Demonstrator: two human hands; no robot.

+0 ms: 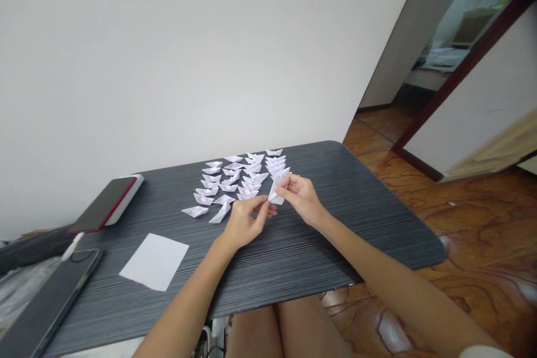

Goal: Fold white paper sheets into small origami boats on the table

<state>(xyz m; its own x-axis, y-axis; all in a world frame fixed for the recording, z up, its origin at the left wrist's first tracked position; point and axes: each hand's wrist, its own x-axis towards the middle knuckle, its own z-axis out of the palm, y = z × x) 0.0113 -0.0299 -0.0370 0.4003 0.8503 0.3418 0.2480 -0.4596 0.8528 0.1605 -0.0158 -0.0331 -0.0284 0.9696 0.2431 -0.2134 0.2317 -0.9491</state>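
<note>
A small folded white paper [277, 192] is held up over the table between both my hands. My left hand [248, 218] pinches its lower left edge between thumb and fingertips. From the right, my right hand [302, 196] grips the upper part with thumb and forefinger, covering some of the folds. Just behind and to the left stand several white paper boats [229, 183] in loose columns. One boat [194, 211] lies at the near left end of the group. A flat white paper square [154, 262] rests to the left of my left forearm.
The dark striped table [377, 224] has a rounded right side and stands against a white wall [210, 56]. On the left are a red-edged power bank or similar device [104, 204], a white cable plug [72, 246] and a dark phone [54, 302].
</note>
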